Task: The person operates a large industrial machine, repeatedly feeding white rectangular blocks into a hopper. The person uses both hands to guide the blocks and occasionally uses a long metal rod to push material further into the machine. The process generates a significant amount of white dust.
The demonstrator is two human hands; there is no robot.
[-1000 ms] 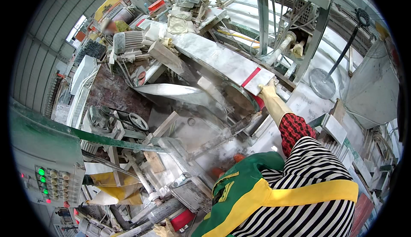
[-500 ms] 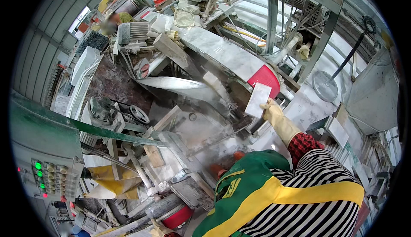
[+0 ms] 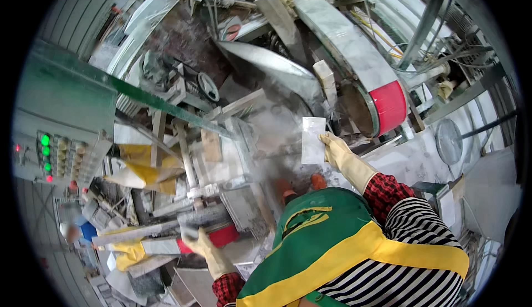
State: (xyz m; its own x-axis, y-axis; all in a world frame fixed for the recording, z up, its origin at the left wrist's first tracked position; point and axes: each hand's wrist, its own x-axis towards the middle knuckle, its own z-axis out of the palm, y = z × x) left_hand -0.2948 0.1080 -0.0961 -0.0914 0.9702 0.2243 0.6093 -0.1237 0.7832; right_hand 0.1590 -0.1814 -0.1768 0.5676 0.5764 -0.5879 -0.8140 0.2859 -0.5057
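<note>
My right hand, in a cream rubber glove, is closed on the edge of a white rectangular tile. The tile hangs over the floor, left of the red-covered end of a pale belt conveyor. My left hand, in a matching glove, reaches to the lower left, its thumb and fingers apart. It is beside the red end of a second conveyor. A smeared greyish patch at its fingertips cannot be made out.
A green control cabinet with lit buttons stands left, its green bar crossing toward the middle. A dusty metal and wood frame lies ahead. A round-based stand is at right. Another person is far left.
My right hand has carried the tile leftward, away from the right conveyor's red end. My left hand has come further into view beside the lower conveyor. The whole view has swung.
</note>
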